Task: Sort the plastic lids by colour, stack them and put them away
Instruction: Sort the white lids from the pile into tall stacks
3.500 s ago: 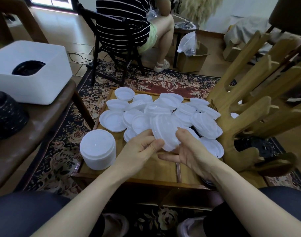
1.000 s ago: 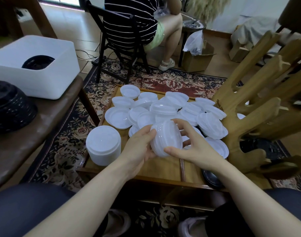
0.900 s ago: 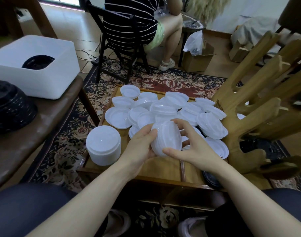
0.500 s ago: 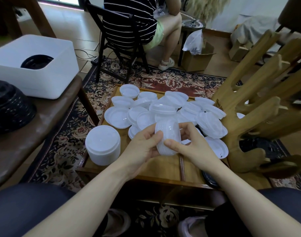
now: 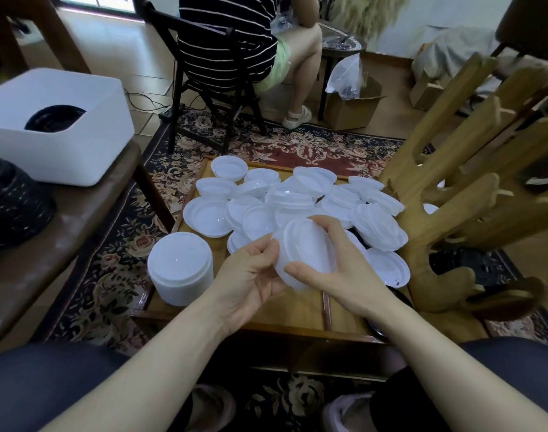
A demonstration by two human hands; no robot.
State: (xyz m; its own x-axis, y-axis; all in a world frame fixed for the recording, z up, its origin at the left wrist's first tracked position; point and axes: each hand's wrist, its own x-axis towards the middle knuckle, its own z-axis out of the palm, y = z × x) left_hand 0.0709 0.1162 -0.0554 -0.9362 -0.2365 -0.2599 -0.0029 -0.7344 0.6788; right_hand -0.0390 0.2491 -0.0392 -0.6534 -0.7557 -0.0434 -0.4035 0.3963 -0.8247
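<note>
Low wooden table [image 5: 297,310]: loose white lids [image 5: 291,198], wooden rack [image 5: 447,194] crowding right

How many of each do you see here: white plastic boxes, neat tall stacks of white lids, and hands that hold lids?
white plastic box: 1
tall stack of white lids: 1
hands gripping the held lids: 2 (left hand, right hand)
Total: 4
</note>
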